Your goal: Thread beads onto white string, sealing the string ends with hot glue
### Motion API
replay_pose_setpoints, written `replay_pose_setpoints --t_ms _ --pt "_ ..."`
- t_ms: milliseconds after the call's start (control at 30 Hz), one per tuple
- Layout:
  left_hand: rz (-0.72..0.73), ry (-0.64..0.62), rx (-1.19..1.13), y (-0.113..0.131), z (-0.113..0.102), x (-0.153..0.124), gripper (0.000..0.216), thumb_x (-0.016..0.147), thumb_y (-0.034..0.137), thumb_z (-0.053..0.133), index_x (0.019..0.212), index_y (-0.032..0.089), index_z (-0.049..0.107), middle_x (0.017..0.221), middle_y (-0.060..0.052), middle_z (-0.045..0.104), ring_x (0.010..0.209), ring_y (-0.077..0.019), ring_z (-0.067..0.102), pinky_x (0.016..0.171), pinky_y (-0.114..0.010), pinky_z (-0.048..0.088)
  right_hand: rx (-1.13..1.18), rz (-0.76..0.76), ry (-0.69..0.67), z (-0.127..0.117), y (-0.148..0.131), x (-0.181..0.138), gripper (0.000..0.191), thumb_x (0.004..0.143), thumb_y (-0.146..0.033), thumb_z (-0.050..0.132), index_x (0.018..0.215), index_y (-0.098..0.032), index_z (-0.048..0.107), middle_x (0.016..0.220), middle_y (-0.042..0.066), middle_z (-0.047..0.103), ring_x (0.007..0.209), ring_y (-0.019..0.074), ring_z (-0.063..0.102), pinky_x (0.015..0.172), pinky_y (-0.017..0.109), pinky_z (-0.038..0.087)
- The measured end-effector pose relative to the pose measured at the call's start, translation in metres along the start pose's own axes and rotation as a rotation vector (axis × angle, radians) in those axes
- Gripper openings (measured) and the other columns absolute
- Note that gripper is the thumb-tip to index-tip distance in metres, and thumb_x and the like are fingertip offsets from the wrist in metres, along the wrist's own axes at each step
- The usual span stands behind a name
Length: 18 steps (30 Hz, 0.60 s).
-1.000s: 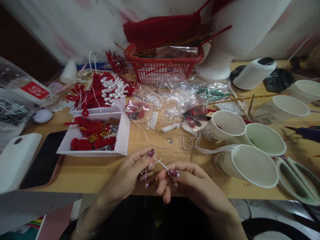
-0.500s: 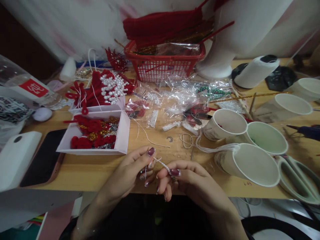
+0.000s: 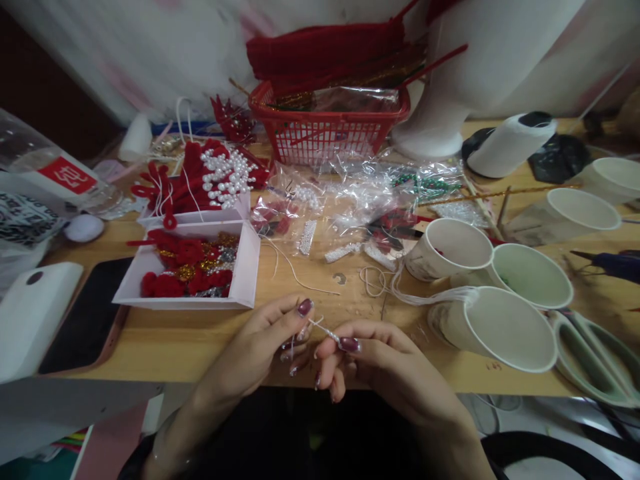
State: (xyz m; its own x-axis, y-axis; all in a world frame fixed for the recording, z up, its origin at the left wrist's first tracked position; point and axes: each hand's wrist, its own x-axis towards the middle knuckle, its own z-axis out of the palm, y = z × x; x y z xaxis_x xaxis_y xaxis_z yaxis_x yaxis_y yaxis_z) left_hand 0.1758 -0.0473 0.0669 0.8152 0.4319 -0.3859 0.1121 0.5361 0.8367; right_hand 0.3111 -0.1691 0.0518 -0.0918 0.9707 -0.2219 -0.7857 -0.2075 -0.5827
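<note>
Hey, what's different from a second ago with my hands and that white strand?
Very little: your left hand has edged slightly toward your right hand, and the white strand's loose tip sits a bit differently. Both hands still pinch it. The white box and paper cups stayed put.

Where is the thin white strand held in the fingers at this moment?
In the head view, the strand spans the gap between the left hand and right hand, below centre, with the open white box off to the left.
</note>
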Motion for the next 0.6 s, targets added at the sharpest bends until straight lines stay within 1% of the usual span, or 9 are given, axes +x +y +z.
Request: replay_pose_setpoints --t_ms 133,367,600 --pt "-0.014 -0.011 0.011 -0.0016 -0.0016 -0.0009 0.042 0.087 0.051 0.063 0.065 0.018 0.047 0.055 0.006 0.041 0.045 -0.0066 0.034 0.043 -0.02 0.031 -0.001 -0.002 -0.008 0.0008 -0.0003 -0.0004 0.022 0.089 -0.029 0.067 0.097 -0.012 0.077 0.08 0.007 0.079 0.066 0.0083 0.071 0.07 0.018 0.054" --pt "-0.023 -0.027 0.009 -0.0002 -0.0011 -0.0016 0.043 0.085 0.052 0.065 0.065 0.018 0.049 0.054 0.006 0.043 0.045 -0.0069 0.034 0.044 -0.021 0.03 -0.015 0.001 0.005 0.0016 -0.0015 0.0001 0.025 0.088 -0.034 0.069 0.096 -0.012 0.078 0.077 0.008 0.078 0.065 0.0086 0.07 0.07 0.019 0.053" --pt "-0.039 -0.003 0.014 -0.0019 -0.0018 -0.0025 0.041 0.084 0.052 0.066 0.067 0.018 0.052 0.054 0.005 0.044 0.046 -0.0073 0.034 0.045 -0.021 0.03 -0.015 0.001 0.009 0.0004 -0.0012 0.0 0.024 0.088 -0.034 0.071 0.095 -0.012 0.078 0.077 0.007 0.078 0.066 0.0091 0.07 0.069 0.019 0.053"
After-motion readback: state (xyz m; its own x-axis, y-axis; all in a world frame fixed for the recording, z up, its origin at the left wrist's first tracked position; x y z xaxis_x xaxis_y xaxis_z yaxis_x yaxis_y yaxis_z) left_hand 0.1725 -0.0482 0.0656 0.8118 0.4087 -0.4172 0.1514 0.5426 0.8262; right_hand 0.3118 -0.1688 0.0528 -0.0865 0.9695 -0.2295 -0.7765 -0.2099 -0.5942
